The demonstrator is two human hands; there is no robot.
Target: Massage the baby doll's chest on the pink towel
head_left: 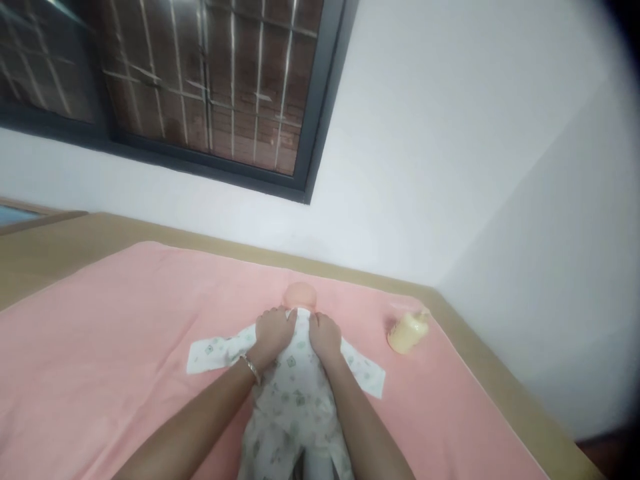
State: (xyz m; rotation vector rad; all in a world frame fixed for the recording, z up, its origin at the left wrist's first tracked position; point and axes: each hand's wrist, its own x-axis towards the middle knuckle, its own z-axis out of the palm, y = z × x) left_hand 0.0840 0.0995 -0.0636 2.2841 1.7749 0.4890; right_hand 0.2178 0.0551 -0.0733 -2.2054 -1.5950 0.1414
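A baby doll [300, 294] lies on a pink cloth, dressed in white baby clothes [299, 400] with a small green and grey print. Only the top of its head shows beyond the collar, and the sleeves spread out to both sides. My left hand [274, 331], with a bracelet at the wrist, is closed on the clothes at the doll's left-side shoulder in view. At the opposite shoulder my right hand [326, 335] grips the clothes in the same way. Both thumbs point inward beside the collar. The fingertips are partly hidden.
The pink cloth [125, 320] covers most of a tan surface [480, 353]. A pale yellow pump bottle [409, 332] is tilted or lying to the right of the doll. Behind stand a white wall [400, 167] and a dark-framed barred window [210, 87].
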